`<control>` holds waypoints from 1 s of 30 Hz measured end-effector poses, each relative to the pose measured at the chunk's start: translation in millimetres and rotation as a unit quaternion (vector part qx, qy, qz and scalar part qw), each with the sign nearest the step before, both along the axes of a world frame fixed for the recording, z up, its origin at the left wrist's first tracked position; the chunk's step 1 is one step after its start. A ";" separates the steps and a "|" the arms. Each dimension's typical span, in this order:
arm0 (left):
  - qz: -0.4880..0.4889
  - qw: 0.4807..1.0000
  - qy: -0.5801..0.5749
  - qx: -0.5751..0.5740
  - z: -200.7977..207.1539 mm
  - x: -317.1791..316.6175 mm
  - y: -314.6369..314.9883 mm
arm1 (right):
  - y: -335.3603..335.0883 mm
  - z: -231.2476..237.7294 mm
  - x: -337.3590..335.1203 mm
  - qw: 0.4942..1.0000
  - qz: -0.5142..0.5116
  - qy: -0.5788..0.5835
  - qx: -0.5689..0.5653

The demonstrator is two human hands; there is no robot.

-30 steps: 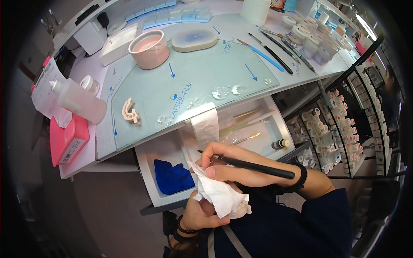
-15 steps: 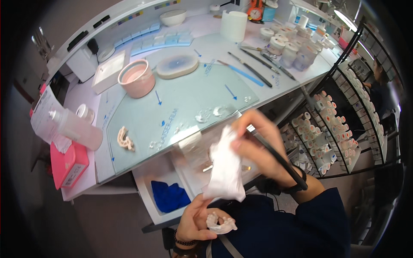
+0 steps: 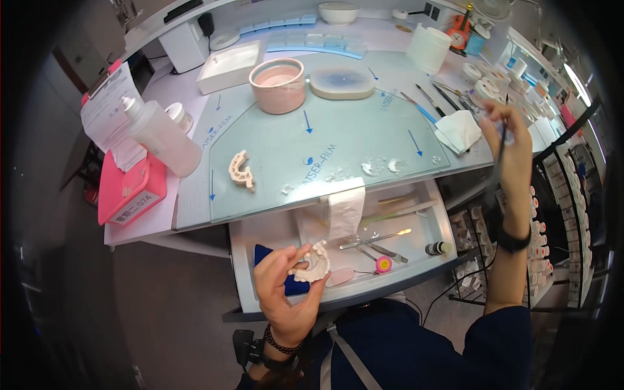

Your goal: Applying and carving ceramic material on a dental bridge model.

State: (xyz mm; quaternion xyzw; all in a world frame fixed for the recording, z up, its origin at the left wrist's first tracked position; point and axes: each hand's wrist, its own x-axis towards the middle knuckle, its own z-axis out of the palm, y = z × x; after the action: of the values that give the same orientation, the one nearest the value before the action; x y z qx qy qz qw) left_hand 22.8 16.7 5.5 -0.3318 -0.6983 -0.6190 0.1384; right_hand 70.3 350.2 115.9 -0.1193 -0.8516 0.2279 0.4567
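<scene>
My left hand [image 3: 281, 298] grips a cream dental arch model [image 3: 319, 270] between thumb and fingers, above the open drawer. Out to the right, my right hand [image 3: 517, 142] is raised over the bench edge, closed around a thin dark-handled brush [image 3: 500, 156]; motion blurs it somewhat. A crumpled white tissue [image 3: 457, 130] lies on the bench just left of that hand. Another dental arch piece [image 3: 240, 170], beige, rests on the left of the glass sheet [image 3: 273, 143].
Tweezers [image 3: 389, 252], a pink round item [image 3: 383, 264] and a blue cloth [image 3: 297, 286] lie in the drawer [image 3: 444, 224]. A pink pot [image 3: 278, 94], a squeeze bottle [image 3: 166, 143] and a pink bin [image 3: 133, 192] stand on the bench. Jars [image 3: 486, 88] crowd the right.
My right hand has let go of the white tissue and moved right with the brush. My left hand has lifted the dental model up over the drawer. The view has shifted.
</scene>
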 end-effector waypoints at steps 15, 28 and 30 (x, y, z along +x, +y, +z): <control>-0.343 0.810 -0.416 0.231 11.3 -4.8 -9.2 | -152.0 -44.0 14.7 0.842 0.474 -0.201 -0.161; -0.302 0.736 -0.514 0.320 6.9 7.9 -1.8 | -182.7 -61.2 13.5 0.939 0.327 -0.029 0.108; -0.301 0.754 -0.497 0.307 1.4 9.1 -3.0 | -182.8 -61.4 14.5 0.939 0.315 -0.028 0.131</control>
State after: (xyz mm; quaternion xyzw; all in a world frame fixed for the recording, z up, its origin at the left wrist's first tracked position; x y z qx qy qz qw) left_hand 31.9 13.6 7.0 -0.1108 -0.3052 -0.8875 -0.3271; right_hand 84.8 167.4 54.5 0.2099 -0.8806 0.2427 0.3487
